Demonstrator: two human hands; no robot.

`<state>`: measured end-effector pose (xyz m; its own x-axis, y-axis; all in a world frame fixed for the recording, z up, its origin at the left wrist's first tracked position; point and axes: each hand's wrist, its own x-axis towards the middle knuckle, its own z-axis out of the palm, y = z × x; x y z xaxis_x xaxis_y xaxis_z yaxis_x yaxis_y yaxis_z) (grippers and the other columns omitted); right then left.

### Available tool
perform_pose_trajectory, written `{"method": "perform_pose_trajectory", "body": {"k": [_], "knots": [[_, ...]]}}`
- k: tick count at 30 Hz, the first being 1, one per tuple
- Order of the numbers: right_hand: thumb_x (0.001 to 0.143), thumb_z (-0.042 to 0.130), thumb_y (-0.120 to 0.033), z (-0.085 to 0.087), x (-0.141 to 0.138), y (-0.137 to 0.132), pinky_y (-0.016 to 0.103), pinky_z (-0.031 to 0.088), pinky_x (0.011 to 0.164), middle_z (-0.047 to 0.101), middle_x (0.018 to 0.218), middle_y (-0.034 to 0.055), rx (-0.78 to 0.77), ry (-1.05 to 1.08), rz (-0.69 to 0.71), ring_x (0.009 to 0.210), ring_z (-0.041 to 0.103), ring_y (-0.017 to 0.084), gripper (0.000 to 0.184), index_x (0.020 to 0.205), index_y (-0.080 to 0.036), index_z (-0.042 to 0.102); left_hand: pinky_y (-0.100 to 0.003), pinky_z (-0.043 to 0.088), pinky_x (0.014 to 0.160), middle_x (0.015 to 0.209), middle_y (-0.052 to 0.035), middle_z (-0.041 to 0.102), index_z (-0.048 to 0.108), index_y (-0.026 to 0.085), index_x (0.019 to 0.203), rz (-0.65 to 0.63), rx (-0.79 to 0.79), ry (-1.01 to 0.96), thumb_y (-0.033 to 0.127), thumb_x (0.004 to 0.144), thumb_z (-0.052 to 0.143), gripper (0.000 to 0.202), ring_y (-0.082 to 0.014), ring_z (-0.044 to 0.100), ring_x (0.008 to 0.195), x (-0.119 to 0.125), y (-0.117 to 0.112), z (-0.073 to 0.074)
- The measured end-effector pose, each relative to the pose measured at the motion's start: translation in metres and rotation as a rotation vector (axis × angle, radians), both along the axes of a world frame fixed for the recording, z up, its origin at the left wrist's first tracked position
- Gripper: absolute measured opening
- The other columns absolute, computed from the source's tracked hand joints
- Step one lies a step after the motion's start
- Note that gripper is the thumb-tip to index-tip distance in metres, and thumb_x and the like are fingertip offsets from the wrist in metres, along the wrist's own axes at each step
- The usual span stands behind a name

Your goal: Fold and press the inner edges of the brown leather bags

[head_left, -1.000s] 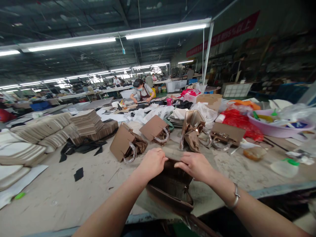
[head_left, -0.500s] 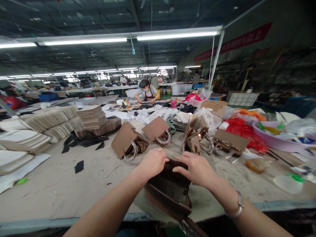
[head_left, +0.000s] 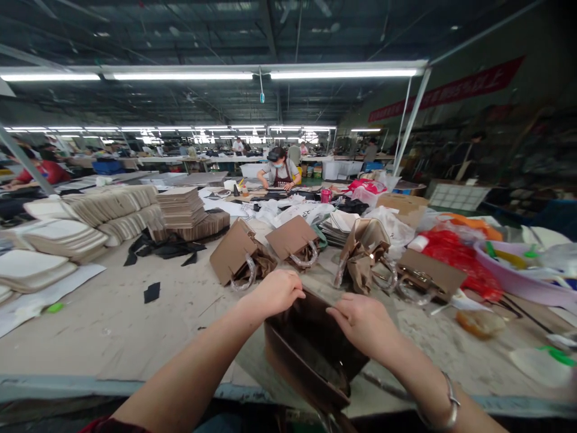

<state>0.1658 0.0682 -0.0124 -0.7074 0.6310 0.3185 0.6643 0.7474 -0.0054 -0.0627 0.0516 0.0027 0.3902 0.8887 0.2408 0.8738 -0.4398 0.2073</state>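
Note:
A brown handbag (head_left: 311,355) stands at the table's front edge, its mouth open toward me and its dark inside showing. My left hand (head_left: 279,291) is closed on the far rim at the bag's left corner. Farther right along that same rim, my right hand (head_left: 363,322) pinches the edge between thumb and fingers. A bracelet (head_left: 452,400) circles my right wrist. Part of a plastic-wrapped handle shows under the right forearm. Just beyond my hands lie more brown handbags (head_left: 293,237) with wrapped handles.
Stacks of pale panels (head_left: 58,234) and brown boards (head_left: 180,207) fill the left side, with black scraps (head_left: 152,292) nearby. On the right are a red plastic bag (head_left: 460,258) and a lilac basin (head_left: 518,279). A co-worker (head_left: 279,171) works across the table.
My right hand has gone from spread fingers over the bag to gripping its rim. The bag's mouth is pulled wider, and the view has shifted slightly left.

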Motion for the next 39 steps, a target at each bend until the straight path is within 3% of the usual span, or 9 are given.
{"method": "perform_pose_trajectory", "body": {"k": [5, 9, 13, 18, 25, 28, 30, 34, 39], "knots": [[0.091, 0.042, -0.032, -0.007, 0.025, -0.025, 0.029, 0.033, 0.052, 0.058, 0.062, 0.0024, -0.030, 0.048, -0.098, 0.057, 0.054, 0.016, 0.037, 0.059, -0.022, 0.057, -0.024, 0.046, 0.073, 0.080, -0.0043, 0.069, 0.071, 0.017, 0.075, -0.081, -0.004, -0.005, 0.028, 0.084, 0.056, 0.020, -0.0155, 0.063, 0.077, 0.027, 0.002, 0.001], [0.091, 0.043, -0.033, -0.007, 0.032, -0.031, 0.029, 0.031, 0.051, 0.058, 0.060, 0.0021, -0.040, 0.041, -0.149, 0.055, 0.054, 0.015, 0.038, 0.057, -0.022, 0.056, -0.028, 0.047, 0.074, 0.079, -0.0081, 0.068, 0.070, 0.015, 0.074, -0.050, 0.040, 0.047, 0.026, 0.084, 0.054, 0.022, -0.0185, 0.064, 0.078, 0.044, 0.006, -0.001], [0.090, 0.046, -0.042, 0.001, 0.031, -0.030, 0.028, 0.032, 0.052, 0.061, 0.062, 0.0012, -0.109, 0.044, -0.147, 0.057, 0.057, 0.015, 0.039, 0.058, -0.022, 0.058, -0.031, 0.048, 0.074, 0.079, -0.0095, 0.068, 0.070, 0.014, 0.073, -0.015, 0.073, 0.063, 0.025, 0.083, 0.054, 0.022, -0.0215, 0.064, 0.078, 0.047, 0.007, -0.003], [0.078, 0.054, -0.061, 0.012, 0.023, -0.025, 0.026, 0.033, 0.051, 0.067, 0.069, 0.0003, -0.211, 0.098, -0.103, 0.059, 0.060, 0.016, 0.038, 0.087, -0.026, 0.067, -0.030, 0.048, 0.070, 0.079, -0.0087, 0.069, 0.069, 0.015, 0.074, 0.038, 0.051, 0.072, 0.027, 0.083, 0.054, 0.022, -0.0213, 0.064, 0.076, 0.047, 0.003, -0.003], [0.090, 0.045, -0.040, 0.012, 0.000, -0.006, 0.026, 0.036, 0.054, 0.067, 0.067, 0.0013, -0.179, -0.038, -0.117, 0.063, 0.061, 0.016, 0.035, 0.066, -0.023, 0.065, -0.030, 0.047, 0.070, 0.078, -0.0067, 0.066, 0.066, 0.016, 0.073, 0.061, 0.028, 0.039, 0.027, 0.084, 0.053, 0.020, -0.0204, 0.063, 0.077, 0.044, 0.002, -0.002], [0.089, 0.045, -0.035, 0.010, -0.003, -0.002, 0.026, 0.038, 0.057, 0.068, 0.069, 0.0022, -0.135, -0.081, -0.136, 0.066, 0.062, 0.017, 0.033, 0.067, -0.023, 0.066, -0.030, 0.047, 0.074, 0.089, -0.0044, 0.065, 0.062, 0.019, 0.086, 0.068, 0.025, -0.032, 0.033, 0.078, 0.061, 0.016, -0.0204, 0.062, 0.083, 0.041, -0.008, 0.000], [0.090, 0.043, -0.034, 0.010, -0.001, -0.001, 0.026, 0.039, 0.058, 0.069, 0.071, 0.0026, -0.125, -0.081, -0.151, 0.068, 0.063, 0.017, 0.034, 0.068, -0.022, 0.066, -0.032, 0.047, 0.081, 0.106, -0.0052, 0.062, 0.055, 0.021, 0.102, 0.089, 0.025, -0.076, 0.035, 0.072, 0.068, 0.035, -0.0222, 0.060, 0.095, 0.038, -0.019, 0.000], [0.090, 0.042, -0.036, 0.010, 0.009, -0.007, 0.027, 0.040, 0.060, 0.069, 0.072, 0.0032, -0.136, -0.084, -0.186, 0.069, 0.063, 0.018, 0.036, 0.067, -0.022, 0.067, -0.036, 0.041, 0.095, 0.129, -0.0073, 0.049, 0.045, 0.023, 0.114, 0.109, -0.014, -0.022, 0.014, 0.070, 0.063, 0.049, -0.0244, 0.049, 0.117, 0.023, -0.035, 0.001], [0.091, 0.041, -0.036, 0.009, 0.015, -0.026, 0.027, 0.041, 0.062, 0.070, 0.075, 0.0036, -0.179, -0.059, -0.233, 0.072, 0.064, 0.019, 0.035, 0.072, -0.022, 0.067, -0.037, 0.041, 0.096, 0.140, -0.0066, 0.037, 0.045, 0.024, 0.116, 0.097, -0.081, 0.090, 0.002, 0.069, 0.054, 0.052, -0.0231, 0.052, 0.115, 0.003, -0.027, 0.013]]}}
